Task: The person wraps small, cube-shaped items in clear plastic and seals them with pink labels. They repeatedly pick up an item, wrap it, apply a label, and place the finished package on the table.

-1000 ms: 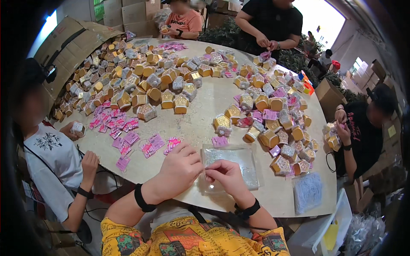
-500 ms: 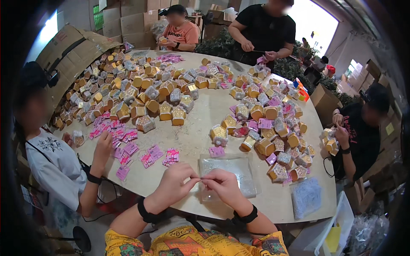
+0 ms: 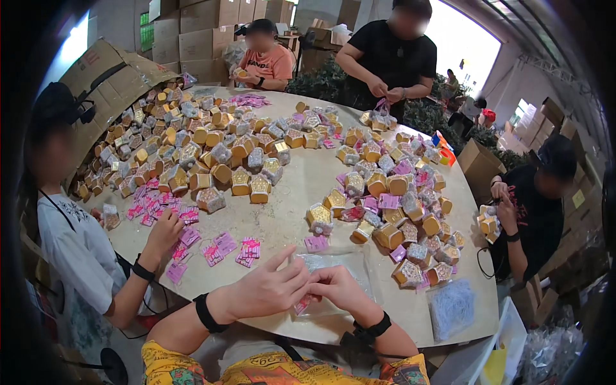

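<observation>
Above the near edge of the table, my left hand point(image 3: 266, 292) and my right hand point(image 3: 339, 289) meet with their fingertips together. A small pink printed card point(image 3: 301, 303) shows just below the fingers, partly hidden by them. My left index finger stretches forward while the other left fingers curl in toward the card. My right thumb and forefinger are pinched at the card's upper end. Any string on it is too fine to see. Under my right hand lies a clear plastic bag point(image 3: 359, 273), flat on the table.
Several gold-and-white house-shaped ornaments point(image 3: 240, 183) are heaped at the left and more ornaments point(image 3: 388, 236) at the right. Loose pink cards point(image 3: 221, 249) lie left of my hands. A bag of pale thread point(image 3: 452, 308) sits at the right edge. A co-worker's hand point(image 3: 165, 232) reaches in from the left.
My left index finger has straightened out, and the hands have turned and lowered slightly. The pink card now shows beneath my fingers. The whole view has shifted a little.
</observation>
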The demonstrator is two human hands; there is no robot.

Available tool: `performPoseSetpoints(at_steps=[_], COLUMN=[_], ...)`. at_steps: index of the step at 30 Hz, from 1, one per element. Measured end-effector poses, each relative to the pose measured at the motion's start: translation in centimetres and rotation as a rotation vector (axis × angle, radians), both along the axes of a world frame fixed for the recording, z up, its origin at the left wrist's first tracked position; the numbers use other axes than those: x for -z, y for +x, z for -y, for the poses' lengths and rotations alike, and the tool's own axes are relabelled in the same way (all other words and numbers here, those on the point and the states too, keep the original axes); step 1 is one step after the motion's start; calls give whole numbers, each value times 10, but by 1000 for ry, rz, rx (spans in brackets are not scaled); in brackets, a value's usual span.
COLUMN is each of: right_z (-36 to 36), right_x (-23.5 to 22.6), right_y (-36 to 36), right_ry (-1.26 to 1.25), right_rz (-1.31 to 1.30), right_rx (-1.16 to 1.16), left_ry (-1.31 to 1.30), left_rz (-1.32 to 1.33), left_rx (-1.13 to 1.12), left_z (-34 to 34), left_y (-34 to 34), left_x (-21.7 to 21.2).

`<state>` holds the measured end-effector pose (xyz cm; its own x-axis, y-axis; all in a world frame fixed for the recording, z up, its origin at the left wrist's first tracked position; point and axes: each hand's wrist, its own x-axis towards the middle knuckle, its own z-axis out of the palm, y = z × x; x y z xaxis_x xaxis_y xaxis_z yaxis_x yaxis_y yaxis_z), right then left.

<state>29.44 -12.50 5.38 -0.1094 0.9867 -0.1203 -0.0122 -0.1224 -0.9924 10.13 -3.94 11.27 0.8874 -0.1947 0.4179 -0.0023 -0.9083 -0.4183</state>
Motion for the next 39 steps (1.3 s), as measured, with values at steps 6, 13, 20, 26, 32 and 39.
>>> performPoseSetpoints(at_steps=[6, 13, 20, 26, 32, 39], right_z=[2, 7, 16, 31, 38, 27], right_x=[-2, 6, 7, -8, -10, -19], right_y=[-3, -9, -5, 33, 55, 63], right_ry=[63, 874, 1047, 866, 687, 712], right_rz=[78, 904, 1311, 1187, 956, 876], right_rx=[24, 107, 38, 407, 615, 634], left_ry=[-294, -1495, -1922, -1038, -1223, -1068], left_rz=[45, 176, 92, 173, 92, -28], left_rx=[-1, -229, -310, -536, -651, -831], left_z=[-4, -3, -7, 9, 1, -23], left_y=[-2, 4, 12, 9, 17, -23], left_x=[14, 48, 76, 68, 96, 83])
